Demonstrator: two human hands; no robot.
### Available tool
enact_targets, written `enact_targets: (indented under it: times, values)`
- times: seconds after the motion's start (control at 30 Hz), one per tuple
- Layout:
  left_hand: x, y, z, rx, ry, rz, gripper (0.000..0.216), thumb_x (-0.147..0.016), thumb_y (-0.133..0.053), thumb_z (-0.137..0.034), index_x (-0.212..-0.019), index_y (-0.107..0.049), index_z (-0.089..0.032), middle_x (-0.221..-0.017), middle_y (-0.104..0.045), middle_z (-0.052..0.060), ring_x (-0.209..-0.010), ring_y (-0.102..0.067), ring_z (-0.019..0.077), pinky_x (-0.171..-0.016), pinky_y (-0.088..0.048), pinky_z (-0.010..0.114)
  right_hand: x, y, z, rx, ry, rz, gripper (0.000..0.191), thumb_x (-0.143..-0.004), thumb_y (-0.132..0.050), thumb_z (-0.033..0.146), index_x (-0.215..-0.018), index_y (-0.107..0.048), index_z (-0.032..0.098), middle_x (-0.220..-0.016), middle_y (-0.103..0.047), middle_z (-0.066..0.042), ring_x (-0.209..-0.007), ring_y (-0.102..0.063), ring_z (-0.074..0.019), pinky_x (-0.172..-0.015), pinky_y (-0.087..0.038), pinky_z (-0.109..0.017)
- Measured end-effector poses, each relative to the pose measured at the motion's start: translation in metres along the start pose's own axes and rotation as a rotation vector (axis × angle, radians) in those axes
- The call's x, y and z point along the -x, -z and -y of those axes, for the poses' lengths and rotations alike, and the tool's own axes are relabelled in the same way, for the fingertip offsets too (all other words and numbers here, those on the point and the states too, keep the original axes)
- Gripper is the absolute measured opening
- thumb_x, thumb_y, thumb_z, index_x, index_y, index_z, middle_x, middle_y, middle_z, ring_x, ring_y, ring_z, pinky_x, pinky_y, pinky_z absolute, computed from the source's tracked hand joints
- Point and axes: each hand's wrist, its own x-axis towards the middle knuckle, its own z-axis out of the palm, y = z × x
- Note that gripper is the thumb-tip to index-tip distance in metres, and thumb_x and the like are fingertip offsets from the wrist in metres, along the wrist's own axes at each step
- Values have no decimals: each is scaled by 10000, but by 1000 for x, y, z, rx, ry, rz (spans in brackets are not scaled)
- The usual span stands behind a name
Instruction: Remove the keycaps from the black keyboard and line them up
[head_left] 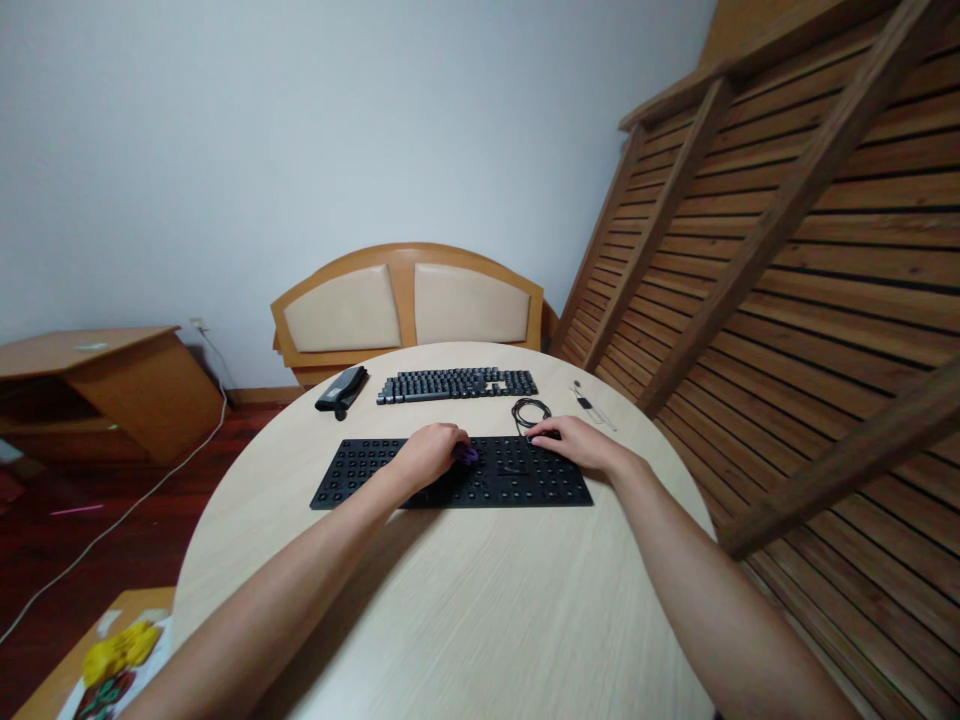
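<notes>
A black keyboard (512,467) without its keycaps lies on the round table, its bare switches showing. My left hand (433,452) is over its middle, fingers closed on a small purple soft-looking thing (466,455) that touches the switches. The fingers hide most of that thing, so its kind is unclear. At the keyboard's far right edge, my right hand (574,443) grips the board, thumb and fingers around the rim. A coiled black cable (531,402) lies just behind, close to the right fingertips.
Behind the keyboard sits a group of dark keycaps (450,384) laid out in rows. A black pouch (342,388) is at the far left of the table (480,600). A wire keycap puller (592,408) lies far right. Wooden slats (810,250) lean along the right side.
</notes>
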Motion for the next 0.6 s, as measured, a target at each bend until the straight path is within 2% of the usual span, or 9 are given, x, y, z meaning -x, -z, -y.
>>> enact_targets:
  times: [0.3,0.6]
  values:
    - [47,13,52,4,132,-1,351,-763,-524,-40,-1014,-713,-198,-1034,-739,66,-978,-675,239,-878,-494,307,0,0,-3,9,-2,7,321,-894,-581,409,-1107,-743,231,-1134,-733,-62,-1033,-669,-263,-933,-484,-352]
    - [90,32,97,42,275,3,336,-760,-518,-99,-1003,-726,-201,-1040,-741,73,-973,-666,250,-892,-474,311,3,4,8,11,-24,32,349,-902,-570,419,-1135,-732,216,-1191,-712,-70,-1080,-651,-271,-983,-461,-366]
